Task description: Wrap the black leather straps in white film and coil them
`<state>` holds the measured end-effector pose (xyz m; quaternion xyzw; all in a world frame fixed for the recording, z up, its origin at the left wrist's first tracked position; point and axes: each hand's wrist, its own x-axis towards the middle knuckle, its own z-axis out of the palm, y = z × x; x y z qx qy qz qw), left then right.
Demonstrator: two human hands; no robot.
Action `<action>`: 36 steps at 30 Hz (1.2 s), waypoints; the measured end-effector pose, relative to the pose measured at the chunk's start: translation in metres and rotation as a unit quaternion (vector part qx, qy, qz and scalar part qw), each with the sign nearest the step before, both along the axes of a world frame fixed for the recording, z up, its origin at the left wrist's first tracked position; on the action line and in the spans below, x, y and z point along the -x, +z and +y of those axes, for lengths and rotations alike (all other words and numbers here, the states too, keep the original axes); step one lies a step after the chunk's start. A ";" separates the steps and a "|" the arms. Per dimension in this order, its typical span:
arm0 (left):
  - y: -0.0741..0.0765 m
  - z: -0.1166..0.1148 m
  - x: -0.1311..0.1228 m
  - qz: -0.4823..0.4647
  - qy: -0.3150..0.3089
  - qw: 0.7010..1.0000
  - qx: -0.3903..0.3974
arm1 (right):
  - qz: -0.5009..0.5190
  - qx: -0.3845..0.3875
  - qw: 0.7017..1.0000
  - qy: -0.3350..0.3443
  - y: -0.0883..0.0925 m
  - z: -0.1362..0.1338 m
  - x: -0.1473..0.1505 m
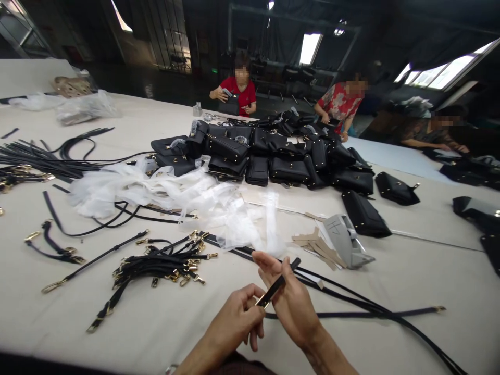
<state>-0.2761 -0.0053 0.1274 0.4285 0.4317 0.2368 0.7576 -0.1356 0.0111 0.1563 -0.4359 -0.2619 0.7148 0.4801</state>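
A black strap (278,284) with a gold buckle runs between my two hands at the front of the table. My left hand (242,313) is closed on its buckle end, with the thumb and forefinger beside the gold metal. The other end of the strap lies across the palm of my right hand (291,299), pressed by the thumb while the other fingers are stretched out. Long black straps (363,302) pass behind and to the right of my hands. On the left lies a heap of short black straps with gold clasps (160,265).
White wrapping strips (164,190) lie mid-table, before piled black bags (289,169). A grey dispenser (344,242) stands beside brown card strips (317,247). More long straps (42,156) lie far left. Across the table are a person in red (244,94) and two other people.
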 end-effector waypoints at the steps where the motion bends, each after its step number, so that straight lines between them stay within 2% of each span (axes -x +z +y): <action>1: -0.001 0.000 -0.001 -0.007 -0.011 1.000 0.019 | 0.047 -0.002 0.999 -0.013 0.004 0.002 -0.006; 4: -0.002 0.001 -0.001 -0.014 0.001 0.999 0.041 | 0.132 0.003 0.991 -0.027 0.008 0.006 -0.025; 7: 0.001 0.003 -0.001 0.016 0.017 1.000 0.017 | 0.154 0.018 0.987 -0.040 0.004 0.001 -0.042; 10: 0.004 0.004 0.000 0.069 0.011 0.997 -0.024 | 0.088 0.027 0.995 -0.037 -0.003 -0.012 -0.049; 15: 0.006 0.003 0.000 0.111 0.011 0.989 -0.098 | -0.034 0.072 0.997 -0.023 -0.014 -0.027 -0.041; 19: 0.005 0.003 0.003 0.114 0.000 0.992 -0.060 | -0.017 0.124 0.990 -0.057 -0.020 -0.027 -0.035; 23: 0.003 0.005 0.006 0.092 -0.003 0.996 -0.011 | 0.024 0.138 0.988 -0.064 -0.020 -0.027 -0.033; 26: 0.000 0.005 0.007 0.087 0.001 0.996 -0.017 | 0.018 0.131 0.990 -0.050 -0.018 -0.027 -0.030; 36: -0.001 0.004 0.009 0.088 0.019 0.994 -0.067 | -0.111 0.112 0.987 -0.038 -0.014 -0.028 -0.023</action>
